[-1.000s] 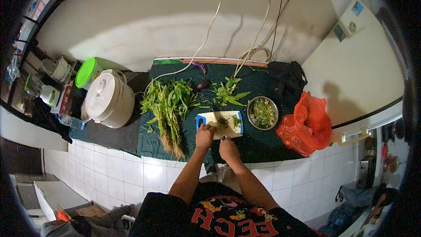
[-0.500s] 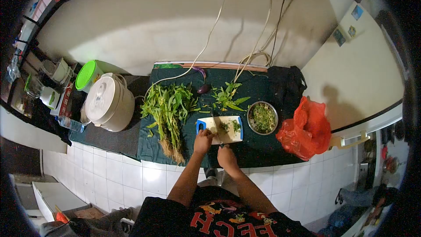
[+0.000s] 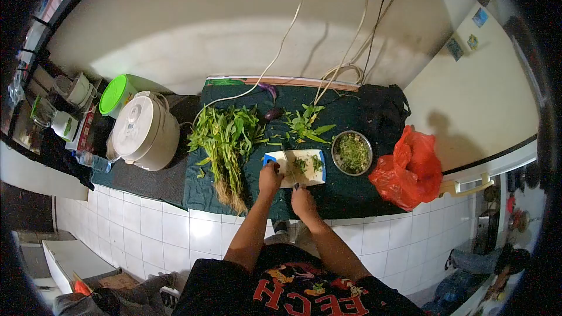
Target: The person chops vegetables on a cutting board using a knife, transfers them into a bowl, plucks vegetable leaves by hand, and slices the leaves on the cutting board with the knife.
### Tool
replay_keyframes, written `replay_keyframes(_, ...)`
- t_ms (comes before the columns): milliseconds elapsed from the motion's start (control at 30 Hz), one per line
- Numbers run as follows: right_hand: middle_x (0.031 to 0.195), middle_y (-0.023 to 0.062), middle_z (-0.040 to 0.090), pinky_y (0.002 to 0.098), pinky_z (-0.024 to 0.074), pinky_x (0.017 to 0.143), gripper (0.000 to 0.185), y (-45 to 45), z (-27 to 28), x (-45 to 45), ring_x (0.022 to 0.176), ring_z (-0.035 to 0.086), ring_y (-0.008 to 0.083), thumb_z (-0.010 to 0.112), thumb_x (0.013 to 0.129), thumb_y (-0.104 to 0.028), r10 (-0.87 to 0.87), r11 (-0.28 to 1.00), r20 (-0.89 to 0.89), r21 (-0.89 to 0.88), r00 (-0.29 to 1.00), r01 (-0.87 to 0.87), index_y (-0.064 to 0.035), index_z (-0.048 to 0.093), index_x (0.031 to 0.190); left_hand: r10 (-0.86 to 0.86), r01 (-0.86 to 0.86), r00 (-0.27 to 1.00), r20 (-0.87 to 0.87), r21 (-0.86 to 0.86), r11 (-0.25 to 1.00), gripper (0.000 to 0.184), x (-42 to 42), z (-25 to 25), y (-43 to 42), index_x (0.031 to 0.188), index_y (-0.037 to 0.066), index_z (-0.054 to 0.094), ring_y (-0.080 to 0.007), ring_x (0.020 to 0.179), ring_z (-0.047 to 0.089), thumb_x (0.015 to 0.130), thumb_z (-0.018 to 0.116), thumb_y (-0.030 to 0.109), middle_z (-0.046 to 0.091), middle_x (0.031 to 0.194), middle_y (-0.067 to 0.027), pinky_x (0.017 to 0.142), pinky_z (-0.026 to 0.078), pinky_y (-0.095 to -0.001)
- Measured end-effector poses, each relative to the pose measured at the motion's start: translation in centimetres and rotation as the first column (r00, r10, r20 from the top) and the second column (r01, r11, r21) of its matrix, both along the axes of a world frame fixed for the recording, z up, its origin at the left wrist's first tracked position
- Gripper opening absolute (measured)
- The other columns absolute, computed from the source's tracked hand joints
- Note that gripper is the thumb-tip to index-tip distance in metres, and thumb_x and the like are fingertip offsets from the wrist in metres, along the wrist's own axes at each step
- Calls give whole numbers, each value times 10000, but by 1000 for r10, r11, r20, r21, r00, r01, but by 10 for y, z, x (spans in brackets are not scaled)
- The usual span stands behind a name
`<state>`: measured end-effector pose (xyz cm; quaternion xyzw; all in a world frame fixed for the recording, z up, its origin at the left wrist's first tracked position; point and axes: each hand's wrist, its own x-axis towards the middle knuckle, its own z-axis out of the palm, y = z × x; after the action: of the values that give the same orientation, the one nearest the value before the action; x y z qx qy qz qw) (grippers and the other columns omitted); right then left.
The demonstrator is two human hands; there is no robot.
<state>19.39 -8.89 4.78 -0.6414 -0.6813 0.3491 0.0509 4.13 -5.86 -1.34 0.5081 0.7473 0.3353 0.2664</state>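
Observation:
A white cutting board with blue ends (image 3: 311, 178) lies near the front edge of the cloth-covered table, with small piles of chopped greens (image 3: 317, 163) on it. My right hand (image 3: 303, 202) grips the dark handle of a knife (image 3: 290, 167), whose blade stretches away across the board. To the left of the blade, my left hand (image 3: 270, 178) rests on the board with its fingers drawn together. Whatever is under those fingers is too small to make out. Right of the board stands a metal bowl (image 3: 369, 153) holding chopped greens.
A large bunch of leafy greens with roots (image 3: 228, 146) lies left of the board. Loose leaves (image 3: 307, 124) and a purple eggplant (image 3: 273, 114) lie behind it. A red plastic bag (image 3: 408, 169) sits at right, a white rice cooker (image 3: 145, 131) at left. A cable (image 3: 275, 61) crosses the table's back.
The view has shifted slightly. Both hands stay at the board, and the knife remains in my right hand with its blade a little differently angled.

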Motion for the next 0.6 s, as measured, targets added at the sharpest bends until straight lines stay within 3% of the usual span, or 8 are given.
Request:
replay_keyframes(200,871,293,655,550,518,685,380,1,2,-2,818,653,454,469,1001,-281,111,992,24,55,993,-113,90,521,1066,12,-10,1000,28,-47,999,507,-6,4,4,982,18,573,-324,797,688,595,890,104,689,853,-139,719,551,-403)
replay_keyframes(267,843,286,654,550,515,691,378,-9,-37,0,808,656,448,470,999,-277,-37,997,78,-64,996,42,88,519,1082,6,-5,1000,16,-63,998,532,-9,-6,8,993,22,565,-327,800,689,590,899,120,687,845,-139,721,551,-407)
replay_keyframes(367,822,289,654,542,517,693,359,0,-33,-4,802,662,443,455,1003,-266,-26,999,-12,37,1000,27,80,519,1074,-4,3,1000,-9,-94,996,589,-11,-3,13,1023,27,546,-333,807,691,580,915,148,686,834,-139,722,550,-413)
replay_keyframes(467,803,275,656,526,525,697,355,9,20,-12,799,662,451,441,1007,-246,38,998,58,52,998,-41,82,520,1114,-20,16,999,-31,-123,992,635,-13,-7,13,1059,31,529,-338,808,691,583,924,174,688,833,-137,724,549,-421)
replay_keyframes(600,869,290,663,522,533,724,365,-3,-37,-4,854,664,452,438,1003,-236,56,998,12,28,998,-56,84,516,1159,-37,28,998,-52,-163,986,634,-14,-6,13,1093,43,526,-339,826,694,622,917,211,696,859,-139,737,551,-426)
